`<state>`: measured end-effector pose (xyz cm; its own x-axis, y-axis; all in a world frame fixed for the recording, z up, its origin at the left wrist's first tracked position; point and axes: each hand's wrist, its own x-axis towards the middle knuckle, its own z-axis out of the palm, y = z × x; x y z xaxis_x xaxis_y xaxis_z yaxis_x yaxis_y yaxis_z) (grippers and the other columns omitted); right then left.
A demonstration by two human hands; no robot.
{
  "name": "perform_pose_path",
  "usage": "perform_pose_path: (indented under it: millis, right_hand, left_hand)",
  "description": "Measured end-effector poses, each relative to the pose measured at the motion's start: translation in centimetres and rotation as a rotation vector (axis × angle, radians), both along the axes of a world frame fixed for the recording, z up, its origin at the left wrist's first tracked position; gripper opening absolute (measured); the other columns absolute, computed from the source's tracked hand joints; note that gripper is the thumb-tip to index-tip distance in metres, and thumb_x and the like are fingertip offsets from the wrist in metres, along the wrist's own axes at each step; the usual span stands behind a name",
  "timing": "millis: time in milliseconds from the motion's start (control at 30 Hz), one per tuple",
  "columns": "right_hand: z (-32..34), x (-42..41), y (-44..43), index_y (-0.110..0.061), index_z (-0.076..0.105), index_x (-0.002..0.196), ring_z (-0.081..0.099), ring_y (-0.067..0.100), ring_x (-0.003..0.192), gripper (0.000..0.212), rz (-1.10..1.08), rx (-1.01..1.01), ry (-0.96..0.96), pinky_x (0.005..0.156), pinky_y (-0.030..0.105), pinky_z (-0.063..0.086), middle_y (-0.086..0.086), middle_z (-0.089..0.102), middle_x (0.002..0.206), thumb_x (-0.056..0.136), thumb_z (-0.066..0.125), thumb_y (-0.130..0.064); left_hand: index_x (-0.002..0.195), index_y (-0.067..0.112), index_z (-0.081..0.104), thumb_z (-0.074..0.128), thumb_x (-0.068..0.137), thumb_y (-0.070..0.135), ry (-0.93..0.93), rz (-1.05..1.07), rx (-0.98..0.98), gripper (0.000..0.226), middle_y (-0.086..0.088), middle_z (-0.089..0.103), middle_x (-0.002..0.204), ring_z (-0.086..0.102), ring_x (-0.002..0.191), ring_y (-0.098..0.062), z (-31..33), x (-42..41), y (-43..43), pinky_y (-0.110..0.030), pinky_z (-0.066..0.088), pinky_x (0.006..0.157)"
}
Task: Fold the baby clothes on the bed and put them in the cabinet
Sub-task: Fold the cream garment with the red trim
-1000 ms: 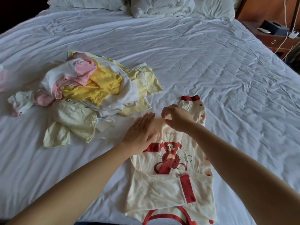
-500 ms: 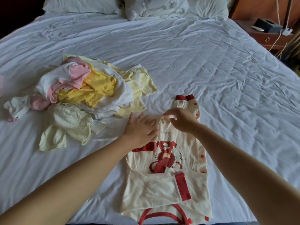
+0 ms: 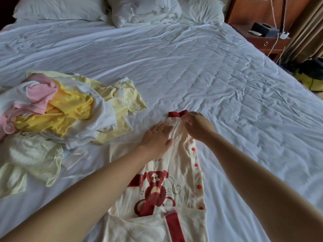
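The bed (image 3: 209, 75), under a rumpled white sheet, carries pillows (image 3: 57, 7) and a bunched white duvet (image 3: 143, 11) along its head end. On its left side sits a loose pile of baby clothes (image 3: 70, 110) (pink, bright yellow, pale yellow and white, all tangled together), with a pale green garment (image 3: 35, 158) crumpled just beside it on the near side. A cream romper (image 3: 181, 159) with red cuffs, red snaps and a red animal print lies lengthwise on the sheet in the near middle, close to the pile.
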<state>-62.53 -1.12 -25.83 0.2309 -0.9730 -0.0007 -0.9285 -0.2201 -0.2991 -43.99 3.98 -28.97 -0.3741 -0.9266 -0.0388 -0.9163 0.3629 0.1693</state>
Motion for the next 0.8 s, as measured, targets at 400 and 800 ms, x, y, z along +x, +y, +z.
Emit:
perform_pose_path:
  millis: [400,800]
  right_hand:
    - [-3.0,1.2,-3.5,-0.032,0.061,0.095,0.063,0.022,0.089,0.031,-0.268,0.053,-0.444,0.055,0.032,0.051,-0.006,0.062,0.104,0.079,0.049,-0.008]
    - [5.1,-0.7,3.3,-0.015,0.076,0.094,0.069,0.027,0.094,0.034,-0.143,0.049,-0.794,0.083,0.046,0.057,0.01,0.074,0.095,0.061,0.065,-0.012]
  left_hand:
    - [0.156,0.022,0.018,0.007,0.093,0.054,0.127,0.004,-0.11,0.072,-0.002,0.013,0.163,0.008,0.15,-0.016,-3.6,0.7,-0.5,-0.032,0.0,0.121]
    - [0.118,0.02,0.062,0.066,0.091,0.023,0.789,0.303,0.154,0.028,0.015,0.06,0.091,0.062,0.107,-0.015,2.6,-0.2,-0.4,-0.027,0.047,0.089]
